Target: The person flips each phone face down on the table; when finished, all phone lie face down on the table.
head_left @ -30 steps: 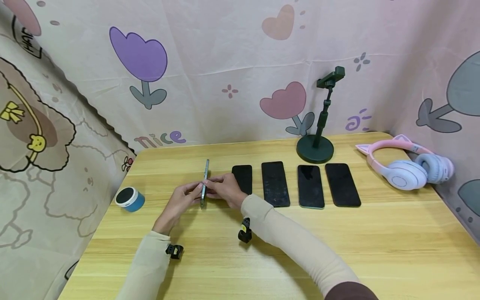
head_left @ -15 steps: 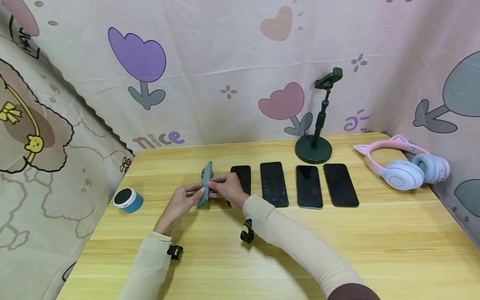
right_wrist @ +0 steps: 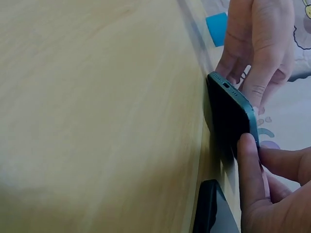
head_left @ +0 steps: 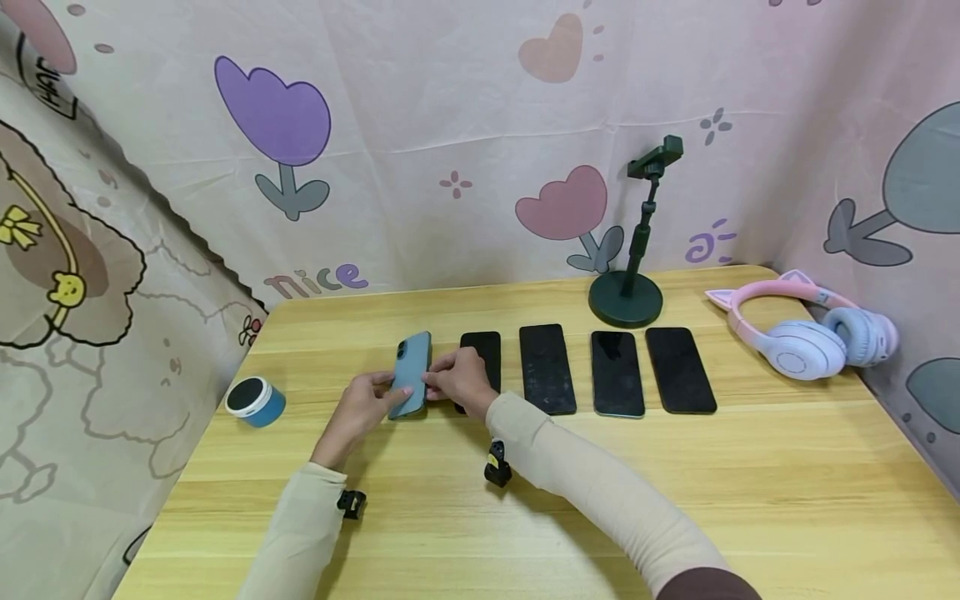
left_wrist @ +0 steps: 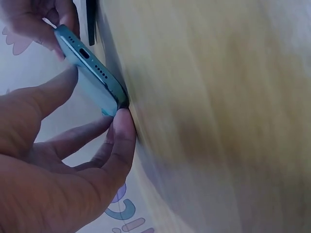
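Observation:
A light blue smartphone (head_left: 410,365) is tilted over the table, its back with the camera lenses facing up. My left hand (head_left: 362,412) grips its left edge, thumb laid on the back. On the opposite edge, my right hand (head_left: 462,382) pinches the phone between thumb and fingers. In the left wrist view the phone's bottom end (left_wrist: 92,63) shows the charging port, and the left edge is low against the tabletop. The dark screen (right_wrist: 228,114) faces down toward the table in the right wrist view, the right edge being raised higher.
Right of the hands, a row of dark phones lies screen up: a small phone (head_left: 491,357) partly behind my right hand, then a larger phone (head_left: 547,369), another phone (head_left: 618,375) and a last one (head_left: 681,370). Behind are a green phone stand (head_left: 626,300), pink headphones (head_left: 806,346); left, a blue jar (head_left: 258,404).
The phone has turned from standing on edge to lying flatter, its blue back swinging into view as its top leans left. Both hands keep hold of it.

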The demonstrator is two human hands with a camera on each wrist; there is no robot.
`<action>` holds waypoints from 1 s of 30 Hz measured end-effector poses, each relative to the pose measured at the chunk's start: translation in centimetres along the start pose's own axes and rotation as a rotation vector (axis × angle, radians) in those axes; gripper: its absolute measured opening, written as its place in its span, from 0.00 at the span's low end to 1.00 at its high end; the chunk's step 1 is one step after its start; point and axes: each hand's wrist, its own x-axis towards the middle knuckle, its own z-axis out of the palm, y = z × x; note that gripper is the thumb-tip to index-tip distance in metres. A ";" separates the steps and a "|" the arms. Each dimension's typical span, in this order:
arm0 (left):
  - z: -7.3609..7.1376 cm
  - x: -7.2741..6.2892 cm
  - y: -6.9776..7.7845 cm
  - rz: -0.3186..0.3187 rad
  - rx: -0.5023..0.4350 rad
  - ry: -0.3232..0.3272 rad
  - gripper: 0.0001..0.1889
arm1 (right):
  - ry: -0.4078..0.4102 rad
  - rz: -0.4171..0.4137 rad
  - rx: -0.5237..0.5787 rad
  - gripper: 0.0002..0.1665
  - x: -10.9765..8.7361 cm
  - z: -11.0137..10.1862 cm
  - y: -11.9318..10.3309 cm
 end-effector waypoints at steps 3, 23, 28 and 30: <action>0.0 0.1 0.0 0.005 0.055 0.017 0.33 | -0.004 -0.005 -0.059 0.09 -0.2 0.0 0.0; 0.1 0.5 0.3 -0.019 0.142 0.073 0.33 | 0.004 -0.098 -0.429 0.13 0.0 0.0 0.0; 0.0 0.5 0.5 -0.010 0.152 0.091 0.31 | -0.028 -0.121 -0.443 0.16 0.1 -0.5 -0.4; 0.0 0.4 0.6 -0.005 0.153 0.102 0.30 | -0.038 -0.143 -0.470 0.16 0.1 -0.8 -0.6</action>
